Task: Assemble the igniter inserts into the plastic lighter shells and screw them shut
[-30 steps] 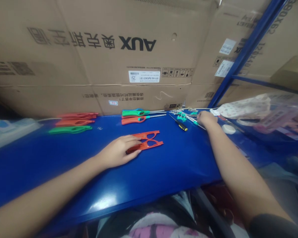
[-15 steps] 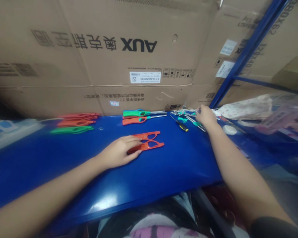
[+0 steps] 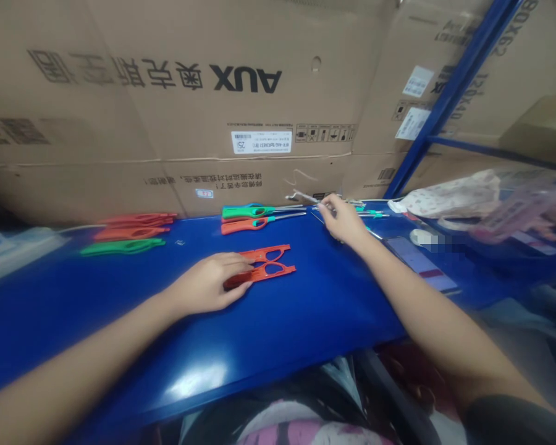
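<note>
You're facing a wall of brown cardboard (image 3: 176, 123), AUX print (image 3: 247, 78) upside down, white label (image 3: 262, 142) below it. To your right, a blue metal post (image 3: 449, 93) slants up, with a blue crossbar (image 3: 500, 154) running off right; more cardboard (image 3: 505, 93) behind. Your table (image 3: 319, 309) has a glossy blue top, bright glare (image 3: 197, 380) near its front edge. Dark at your far left, beside the cardboard.

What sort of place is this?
Probably a makeshift assembly or repair spot: orange plastic pieces on a blue tabletop, printed cardboard behind it, and a blue frame.
</note>
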{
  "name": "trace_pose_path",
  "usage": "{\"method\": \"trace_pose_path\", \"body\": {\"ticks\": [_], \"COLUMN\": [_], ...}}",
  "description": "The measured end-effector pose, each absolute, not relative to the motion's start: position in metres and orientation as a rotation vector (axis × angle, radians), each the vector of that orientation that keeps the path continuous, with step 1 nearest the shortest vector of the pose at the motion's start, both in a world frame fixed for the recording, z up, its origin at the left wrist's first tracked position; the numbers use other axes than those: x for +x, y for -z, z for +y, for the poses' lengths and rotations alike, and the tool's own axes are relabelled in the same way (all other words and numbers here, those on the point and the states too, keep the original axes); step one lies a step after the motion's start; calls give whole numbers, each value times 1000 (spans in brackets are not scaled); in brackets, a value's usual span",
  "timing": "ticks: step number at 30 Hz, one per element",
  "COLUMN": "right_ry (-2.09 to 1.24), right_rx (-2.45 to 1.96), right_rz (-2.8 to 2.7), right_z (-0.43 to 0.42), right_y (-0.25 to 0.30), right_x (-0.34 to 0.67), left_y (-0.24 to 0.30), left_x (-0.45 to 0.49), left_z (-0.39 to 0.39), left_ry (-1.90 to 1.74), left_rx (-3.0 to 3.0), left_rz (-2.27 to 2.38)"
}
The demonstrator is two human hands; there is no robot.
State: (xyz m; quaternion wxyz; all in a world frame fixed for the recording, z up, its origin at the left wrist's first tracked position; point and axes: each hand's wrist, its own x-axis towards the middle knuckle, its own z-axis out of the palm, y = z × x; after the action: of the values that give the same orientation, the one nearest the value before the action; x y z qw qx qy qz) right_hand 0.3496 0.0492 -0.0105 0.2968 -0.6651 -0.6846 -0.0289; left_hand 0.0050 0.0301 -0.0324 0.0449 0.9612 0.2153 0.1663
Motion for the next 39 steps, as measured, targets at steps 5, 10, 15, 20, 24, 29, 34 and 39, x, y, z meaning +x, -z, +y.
{"method": "trace_pose_path", "body": {"ticks": [5,10,15,20,24,29,34,39], "right_ry": [-117,-164,-197,-288,-359,-396,-379,-330], "right_rx": [-1528,-1326,-1221,-1132,-1166,-1166,-1194,-1196], "right_rz": [-2139,-2295,-2368,-2488,-2496,-2478,-2502,-2526], "right_z": [34,22,10,3,3,6,6,4], "right_y": [20,17,8,8,10,12,13,11], "right_x": [319,311,306,298,295,297,298,297], "left_y": [25,33,43,43,41,42,43,41], "left_x": [1,6,13,13,10,10,12,14], "left_z": [31,27,24,23,22,19,19,20], "left_ry": [-487,-698,-1035,-1148,-1232,-1248,-1186,-1227], "left_rx": [2954,2848,2678,2640,2670,2664,2751,2797], "left_rz": [621,736,868,808,702,693,585,517]}}
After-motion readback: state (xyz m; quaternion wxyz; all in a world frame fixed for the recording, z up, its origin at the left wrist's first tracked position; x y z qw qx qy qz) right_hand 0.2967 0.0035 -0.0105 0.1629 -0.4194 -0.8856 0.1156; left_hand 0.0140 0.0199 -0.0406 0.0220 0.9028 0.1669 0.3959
